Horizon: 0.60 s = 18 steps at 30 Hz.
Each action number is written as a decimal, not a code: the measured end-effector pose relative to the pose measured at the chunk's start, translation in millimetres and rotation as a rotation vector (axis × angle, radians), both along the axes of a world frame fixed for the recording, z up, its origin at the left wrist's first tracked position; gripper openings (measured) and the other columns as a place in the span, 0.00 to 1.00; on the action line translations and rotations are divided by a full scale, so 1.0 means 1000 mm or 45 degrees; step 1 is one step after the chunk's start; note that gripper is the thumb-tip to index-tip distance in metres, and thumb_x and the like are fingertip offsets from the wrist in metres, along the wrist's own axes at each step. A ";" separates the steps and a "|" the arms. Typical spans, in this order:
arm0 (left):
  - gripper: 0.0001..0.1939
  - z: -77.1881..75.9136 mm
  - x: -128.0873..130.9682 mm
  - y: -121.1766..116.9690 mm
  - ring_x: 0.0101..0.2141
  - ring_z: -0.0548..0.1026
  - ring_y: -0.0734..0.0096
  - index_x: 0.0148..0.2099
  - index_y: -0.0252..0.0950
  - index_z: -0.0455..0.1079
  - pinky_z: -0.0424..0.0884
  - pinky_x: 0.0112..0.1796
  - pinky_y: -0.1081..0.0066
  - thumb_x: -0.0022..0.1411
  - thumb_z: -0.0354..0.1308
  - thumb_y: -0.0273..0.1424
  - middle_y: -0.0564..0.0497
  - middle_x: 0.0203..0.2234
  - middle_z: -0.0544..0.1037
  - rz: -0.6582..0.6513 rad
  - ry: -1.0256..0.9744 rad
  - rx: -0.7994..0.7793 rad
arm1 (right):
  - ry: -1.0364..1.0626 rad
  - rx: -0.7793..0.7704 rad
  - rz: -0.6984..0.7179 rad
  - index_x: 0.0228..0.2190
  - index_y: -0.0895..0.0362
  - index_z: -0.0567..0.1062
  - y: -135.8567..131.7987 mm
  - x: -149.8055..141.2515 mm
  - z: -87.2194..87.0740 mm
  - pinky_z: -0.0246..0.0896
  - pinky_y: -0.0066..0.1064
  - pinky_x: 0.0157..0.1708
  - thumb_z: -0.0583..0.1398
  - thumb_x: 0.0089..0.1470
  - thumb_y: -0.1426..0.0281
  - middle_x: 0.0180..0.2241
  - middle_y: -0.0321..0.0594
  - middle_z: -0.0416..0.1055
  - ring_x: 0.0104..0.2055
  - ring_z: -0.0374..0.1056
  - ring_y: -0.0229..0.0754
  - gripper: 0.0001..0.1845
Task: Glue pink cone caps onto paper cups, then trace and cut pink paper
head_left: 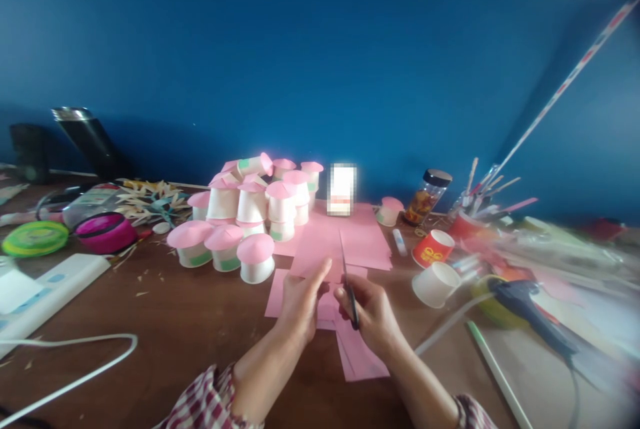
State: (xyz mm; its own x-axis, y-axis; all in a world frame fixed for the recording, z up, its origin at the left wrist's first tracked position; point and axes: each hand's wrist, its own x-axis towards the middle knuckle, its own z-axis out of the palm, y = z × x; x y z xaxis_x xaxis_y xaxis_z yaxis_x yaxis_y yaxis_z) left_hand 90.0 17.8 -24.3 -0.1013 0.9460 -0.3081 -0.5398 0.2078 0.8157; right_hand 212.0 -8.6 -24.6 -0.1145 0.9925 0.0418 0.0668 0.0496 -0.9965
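Pinched between the thumb and fingers of my left hand (303,302) is a sheet of pink paper (315,252). My right hand (369,312) grips a pair of scissors (350,292) by its dark handles, blades pointing away from me and lying at the paper's right edge. Whether the blades are apart cannot be made out. Under and around both hands lie more pink sheets (363,355). To the left of my hands stand several white paper cups with pink cone tops (256,259), some stacked on others.
At right are a red paper cup (431,249), a white paper cup (436,284), a glue gun (537,315) and a jar (427,197). A phone-like screen (342,189) stands at the back. A power strip (65,282) and pink tape roll (106,232) lie left.
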 end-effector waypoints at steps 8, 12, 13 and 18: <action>0.19 0.004 -0.001 0.000 0.20 0.70 0.71 0.22 0.30 0.70 0.69 0.25 0.69 0.42 0.70 0.41 0.49 0.18 0.73 0.026 0.076 -0.051 | -0.004 0.029 0.022 0.29 0.60 0.71 -0.001 0.000 0.003 0.51 0.23 0.19 0.65 0.48 0.60 0.18 0.30 0.60 0.20 0.56 0.32 0.16; 0.19 0.002 -0.001 0.000 0.23 0.74 0.67 0.26 0.28 0.73 0.70 0.28 0.67 0.42 0.70 0.41 0.45 0.22 0.76 0.005 0.115 -0.017 | 0.013 0.051 0.028 0.27 0.60 0.70 -0.001 0.000 0.006 0.49 0.24 0.20 0.64 0.48 0.58 0.18 0.30 0.58 0.20 0.54 0.32 0.17; 0.19 0.001 -0.001 0.001 0.24 0.74 0.67 0.26 0.28 0.73 0.70 0.29 0.67 0.42 0.70 0.41 0.45 0.22 0.76 0.007 0.121 -0.010 | 0.007 0.058 0.029 0.27 0.59 0.70 -0.001 0.001 0.007 0.49 0.24 0.20 0.64 0.48 0.58 0.18 0.30 0.58 0.20 0.54 0.32 0.17; 0.19 0.002 -0.002 0.001 0.23 0.73 0.67 0.23 0.29 0.71 0.69 0.28 0.68 0.41 0.70 0.41 0.48 0.19 0.74 0.009 0.136 -0.017 | -0.012 0.049 0.033 0.28 0.60 0.70 -0.001 0.003 0.006 0.50 0.24 0.20 0.65 0.48 0.59 0.18 0.31 0.59 0.21 0.55 0.32 0.16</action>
State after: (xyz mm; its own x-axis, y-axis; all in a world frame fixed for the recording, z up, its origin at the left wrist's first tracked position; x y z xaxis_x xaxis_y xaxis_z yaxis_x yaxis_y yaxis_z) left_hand 88.1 18.3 -22.5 -0.1412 0.9409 -0.3078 -0.4512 0.2156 0.8660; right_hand 214.9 -9.2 -18.3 -0.1405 0.9870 0.0785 0.0741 0.0895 -0.9932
